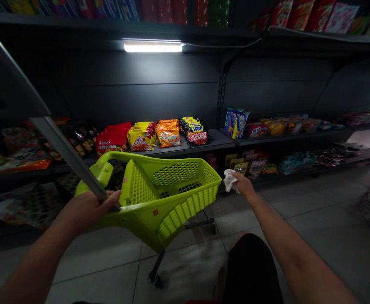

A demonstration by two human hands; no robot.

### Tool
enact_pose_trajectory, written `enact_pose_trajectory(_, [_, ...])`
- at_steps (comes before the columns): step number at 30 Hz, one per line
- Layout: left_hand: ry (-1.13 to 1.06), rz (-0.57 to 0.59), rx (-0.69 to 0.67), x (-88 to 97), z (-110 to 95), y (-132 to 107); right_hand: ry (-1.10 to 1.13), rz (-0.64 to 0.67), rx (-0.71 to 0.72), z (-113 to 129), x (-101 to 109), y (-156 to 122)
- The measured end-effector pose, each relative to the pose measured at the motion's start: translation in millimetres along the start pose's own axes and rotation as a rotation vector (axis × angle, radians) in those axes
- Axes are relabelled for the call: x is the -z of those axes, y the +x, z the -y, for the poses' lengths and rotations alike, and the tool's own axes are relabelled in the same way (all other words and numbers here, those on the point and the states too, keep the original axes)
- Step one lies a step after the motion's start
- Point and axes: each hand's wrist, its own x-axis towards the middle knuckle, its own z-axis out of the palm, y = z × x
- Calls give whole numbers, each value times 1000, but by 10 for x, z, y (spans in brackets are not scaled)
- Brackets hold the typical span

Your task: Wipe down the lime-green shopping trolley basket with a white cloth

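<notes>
Curling tight around a grey bar [67, 156], fingers of the left hand [88, 209] sit at the near-left rim of the green cart [172, 198] | right hand [243, 185] fingers pinch a white cloth [229, 180] just right of the cart's far corner | snack packets [167, 134] line the shelf [218, 141] beyond.

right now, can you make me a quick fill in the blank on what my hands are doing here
The right hand holds a crumpled ____ cloth.
The left hand grips a grey bar beside the ____ basket.
The lamp under the upper shelf is switched ____.
Missing words: white; green; on.
</notes>
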Motion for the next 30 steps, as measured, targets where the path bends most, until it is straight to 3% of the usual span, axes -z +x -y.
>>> enact_pose_trajectory(2, [47,56,24,5,-57,-2,9,-204,-210,-45,-49,20])
enact_pose_trajectory(4, [99,62,51,13,-129,-15,75,-313,-326,149,-301,-43])
enact_pose_trajectory(6, [130,45,68,17,-201,-34,184,-388,-360,586,-681,-239])
enact_pose_trajectory(8, [144,42,57,16,-260,-51,272,-439,-292,1210,-1057,-565])
enact_pose_trajectory(10, [158,31,41,15,-298,-60,373,-387,-201,1910,-1314,-944])
enact_pose_trajectory(13, [187,25,36,18,-323,-66,515,-211,-88,2839,-1416,-1363])
enact_pose_trajectory(15, [201,30,39,22,-326,-69,588,-154,9,3264,-1368,-1458])
enact_pose_trajectory(17, [220,29,39,25,-323,-71,615,-118,139,3508,-1308,-1451])
enact_pose_trajectory(20, [251,27,17,29,-321,-79,554,-39,374,3555,-1294,-1416])
enact_pose_trajectory(25, [226,2,66,56,-379,-115,449,68,647,3063,-1444,-1512])
enact_pose_trajectory(28, [221,-18,84,60,-409,-128,490,135,588,2889,-1470,-1611])
enact_pose_trajectory(30, [229,-12,92,53,-409,-128,532,131,505,2981,-1429,-1652])
